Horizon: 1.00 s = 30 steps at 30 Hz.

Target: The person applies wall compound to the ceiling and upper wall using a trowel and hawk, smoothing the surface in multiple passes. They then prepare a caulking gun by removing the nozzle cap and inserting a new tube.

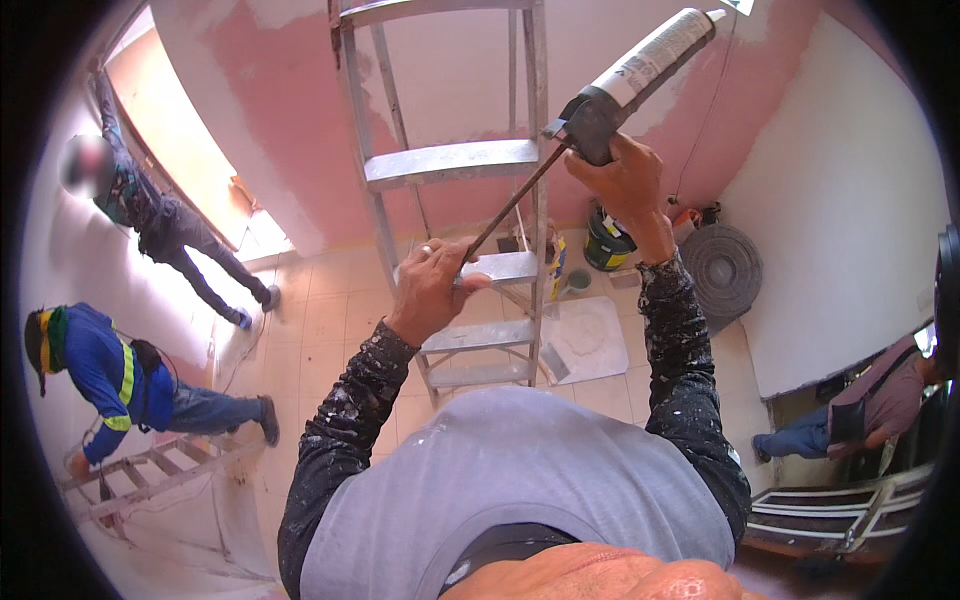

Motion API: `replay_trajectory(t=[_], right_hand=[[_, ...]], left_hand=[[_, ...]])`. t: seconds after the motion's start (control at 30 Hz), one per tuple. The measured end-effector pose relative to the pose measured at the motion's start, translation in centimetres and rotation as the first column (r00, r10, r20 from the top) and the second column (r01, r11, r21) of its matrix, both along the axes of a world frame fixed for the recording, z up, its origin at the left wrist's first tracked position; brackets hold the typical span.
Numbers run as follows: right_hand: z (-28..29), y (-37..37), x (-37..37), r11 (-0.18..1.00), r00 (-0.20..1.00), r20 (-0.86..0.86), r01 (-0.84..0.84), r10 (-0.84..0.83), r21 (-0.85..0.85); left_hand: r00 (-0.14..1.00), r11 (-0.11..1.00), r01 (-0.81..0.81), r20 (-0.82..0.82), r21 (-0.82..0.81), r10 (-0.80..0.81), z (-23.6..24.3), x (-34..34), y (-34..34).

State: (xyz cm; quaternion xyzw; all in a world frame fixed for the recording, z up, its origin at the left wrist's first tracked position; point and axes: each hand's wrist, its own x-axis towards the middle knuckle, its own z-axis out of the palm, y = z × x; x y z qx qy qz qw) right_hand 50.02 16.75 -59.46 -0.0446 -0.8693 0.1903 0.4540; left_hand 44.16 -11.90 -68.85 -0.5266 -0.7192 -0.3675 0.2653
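My right hand point(615, 180) is closed round the handle of a dark caulking gun point(590, 120), which carries a white tube point(650, 60) with its nozzle toward the upper right. The gun's long rod point(516, 200) runs down to the lower left. My left hand point(432, 285), with a ring on one finger, holds the rod near its far end. Behind both hands stands an aluminium stepladder point(450, 160), with flat silver treads. Both forearms wear dark, paint-spattered sleeves.
At left are a person in dark clothes point(165, 225) by a bright opening and another in blue point(110, 370) by a ladder point(160, 465). A bucket point(606, 248), grey roll point(725, 270) and pale board point(585, 345) lie behind. At right are another person point(880, 395) and metal frames point(830, 510).
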Motion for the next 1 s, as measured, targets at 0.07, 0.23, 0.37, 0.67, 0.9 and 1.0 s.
replay_trajectory(t=[0.07, 0.23, 0.37, 0.67, 0.9, 1.0], right_hand=[[-0.5, 0.4, -0.4, 1.000, 0.999, -0.037, 0.004, -0.003, 0.028], [-0.2, 2.4, -0.4, 0.991, 0.999, 0.023, 0.036, -0.039, 0.131], [0.2, 3.2, -0.7, 0.992, 0.979, 0.170, 0.120, -0.111, -0.043], [-0.2, 2.9, 0.0, 0.998, 0.996, 0.093, 0.004, -0.009, 0.060], [-3.5, 1.7, -2.1, 0.846, 0.919, -0.005, -0.360, 0.393, 0.393], [-4.2, -1.0, -2.2, 0.792, 0.880, 0.095, -0.463, 0.466, 0.398]], left_hand=[[0.997, 0.999, -0.026, -0.078, 0.023, 0.027, -1.5, -1.7, 0.0], [-0.309, 0.791, -0.099, 0.737, 0.603, -0.601, -1.0, 2.6, 2.3], [0.630, 0.978, -0.071, 0.769, 0.197, -0.109, -1.4, 3.8, 1.1], [-0.758, 0.532, -0.008, 0.342, 0.847, -0.556, -11.2, 3.3, -1.1], [0.075, 0.946, 0.177, 0.955, 0.272, -0.288, -16.5, -5.2, -2.9], [0.300, 0.815, 0.326, 0.766, 0.478, -0.569, -3.0, -5.8, 1.6]])
